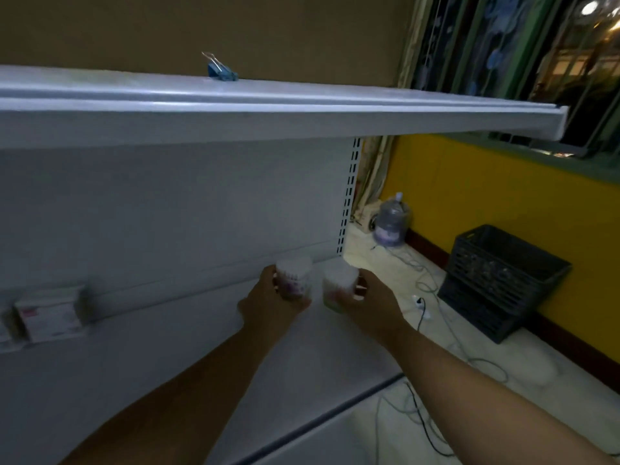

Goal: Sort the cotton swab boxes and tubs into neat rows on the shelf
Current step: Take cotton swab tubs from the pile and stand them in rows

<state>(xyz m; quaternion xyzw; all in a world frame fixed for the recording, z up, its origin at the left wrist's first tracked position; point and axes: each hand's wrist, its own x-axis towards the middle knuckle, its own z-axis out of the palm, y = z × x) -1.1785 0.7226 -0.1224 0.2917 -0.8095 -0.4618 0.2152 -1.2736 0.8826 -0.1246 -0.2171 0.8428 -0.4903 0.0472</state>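
Two clear cotton swab tubs are held over the back right part of the white lower shelf point(167, 357). My left hand point(268, 298) grips the left tub point(295, 276), which has a pink label. My right hand point(364, 297) grips the right tub point(337, 283), close beside the first. Both tubs are upright, near the shelf's back panel. Whether they touch the shelf I cannot tell. At the far left of the shelf stand white cotton swab boxes point(50, 313) with pink print, against the back panel.
A white upper shelf point(302, 112) overhangs the work area, with a blue binder clip point(221, 73) on it. To the right, on the floor, are a black plastic crate point(500, 283), a large water bottle point(391, 223) and loose cables point(432, 317). A yellow wall stands behind.
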